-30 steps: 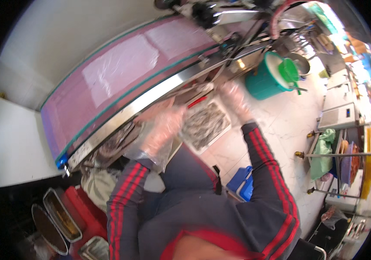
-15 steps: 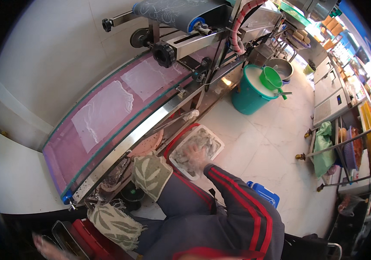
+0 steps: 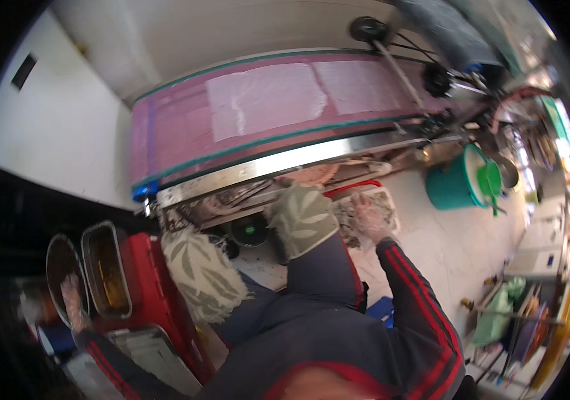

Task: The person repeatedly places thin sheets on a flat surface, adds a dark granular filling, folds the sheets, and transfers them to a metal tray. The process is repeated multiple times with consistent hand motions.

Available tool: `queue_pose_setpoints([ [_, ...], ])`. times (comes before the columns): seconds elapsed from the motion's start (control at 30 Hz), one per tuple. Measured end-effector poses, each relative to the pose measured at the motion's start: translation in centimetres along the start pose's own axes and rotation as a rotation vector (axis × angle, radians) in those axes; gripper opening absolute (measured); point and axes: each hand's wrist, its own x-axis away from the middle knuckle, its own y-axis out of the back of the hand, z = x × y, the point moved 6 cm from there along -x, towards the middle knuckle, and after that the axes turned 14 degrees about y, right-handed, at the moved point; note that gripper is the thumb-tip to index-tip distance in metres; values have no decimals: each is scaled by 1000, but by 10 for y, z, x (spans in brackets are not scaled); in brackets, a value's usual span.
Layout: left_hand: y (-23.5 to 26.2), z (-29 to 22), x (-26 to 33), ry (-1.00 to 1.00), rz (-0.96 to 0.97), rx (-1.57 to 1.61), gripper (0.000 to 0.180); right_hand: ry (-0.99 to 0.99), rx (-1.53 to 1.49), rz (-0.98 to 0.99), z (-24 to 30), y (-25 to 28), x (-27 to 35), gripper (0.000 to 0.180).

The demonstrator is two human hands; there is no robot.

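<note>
Right hand (image 3: 369,219) — on fish tray (image 3: 391,203)

Not seeing much packaging here tbh. Only candidates are sitting way off at the far right edge: a green bag-looking bundle (image 3: 498,313) slumping near the floor, and some orange and yellow flat stuff (image 3: 561,333) leaning just right of it. All too blurry to tell if any labels are showing. No signs or screens.
</note>
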Motion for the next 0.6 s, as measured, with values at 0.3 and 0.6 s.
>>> queue_pose_setpoints([
  [0.3,84,-342,133,-34,-111,720,71,180,-5,-4,21,46,-16,82],
  [0.6,-180,-720,167,-676,236,182,42,303,-332,-231,60,113,2,49],
])
